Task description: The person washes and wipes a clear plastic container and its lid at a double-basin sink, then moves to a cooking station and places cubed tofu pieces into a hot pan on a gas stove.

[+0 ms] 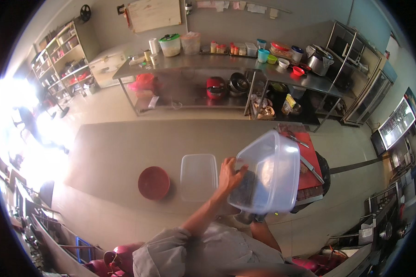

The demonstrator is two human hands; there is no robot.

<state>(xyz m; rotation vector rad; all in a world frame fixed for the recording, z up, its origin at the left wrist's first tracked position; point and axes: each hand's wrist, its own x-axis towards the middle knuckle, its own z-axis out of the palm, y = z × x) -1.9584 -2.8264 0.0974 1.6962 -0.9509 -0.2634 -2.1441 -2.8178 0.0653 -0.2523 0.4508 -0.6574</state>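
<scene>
My left hand (232, 175) grips the rim of a large translucent plastic container (286, 173). The container is tilted on its side above the right end of the steel table, its open mouth turned to the left. A whitish patch shows inside it. My right forearm (265, 235) reaches up under the container, which hides most of that hand; a dark covering shows at the wrist. Left of my left hand, a translucent rectangular lid (198, 177) lies flat on the table (114, 149). Beside the lid sits a reddish-brown round bowl (153, 183).
Behind the container are a red cutting board (306, 142), a knife (311, 169) and another blade (299, 141). A black bag (324, 169) hangs at the table's right end. Across the aisle, a steel counter (208, 62) carries tubs and jars. Red gas cylinders (125, 251) stand near me.
</scene>
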